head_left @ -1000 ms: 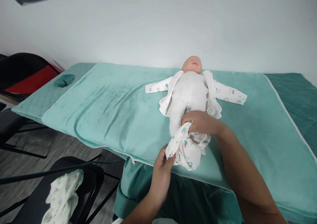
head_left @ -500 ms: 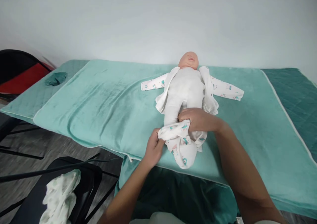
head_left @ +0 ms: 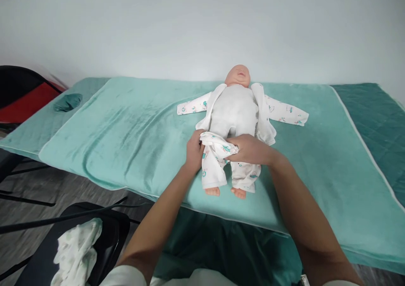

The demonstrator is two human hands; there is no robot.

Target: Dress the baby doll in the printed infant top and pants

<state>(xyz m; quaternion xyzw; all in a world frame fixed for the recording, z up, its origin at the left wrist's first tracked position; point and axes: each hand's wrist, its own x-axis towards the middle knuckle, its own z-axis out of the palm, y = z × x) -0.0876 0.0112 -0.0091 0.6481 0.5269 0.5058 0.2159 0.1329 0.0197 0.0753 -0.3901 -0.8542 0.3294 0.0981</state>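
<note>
A baby doll [head_left: 234,109] lies on its back with its head toward the wall. Its white printed jacket [head_left: 266,128] is spread open beneath it, sleeves out to both sides. White printed pants [head_left: 214,170] cover its lower legs, and both feet stick out of the cuffs. My left hand [head_left: 194,151] is closed on the bunched waistband at the doll's thigh on the left. My right hand [head_left: 251,149] pinches the same waistband near the middle, between the thighs. The fingertips of both hands are partly hidden by the fabric.
The doll rests on a massage table with a green cover [head_left: 152,125] and a face hole [head_left: 68,102] at the left end. A black chair [head_left: 110,222] at lower left bears a crumpled white cloth [head_left: 77,250]. A wall [head_left: 202,28] stands behind the table.
Both hands have moved up the doll's legs, drawing the pants from the feet to the thighs. The feet now show below the cuffs. The view has shifted slightly.
</note>
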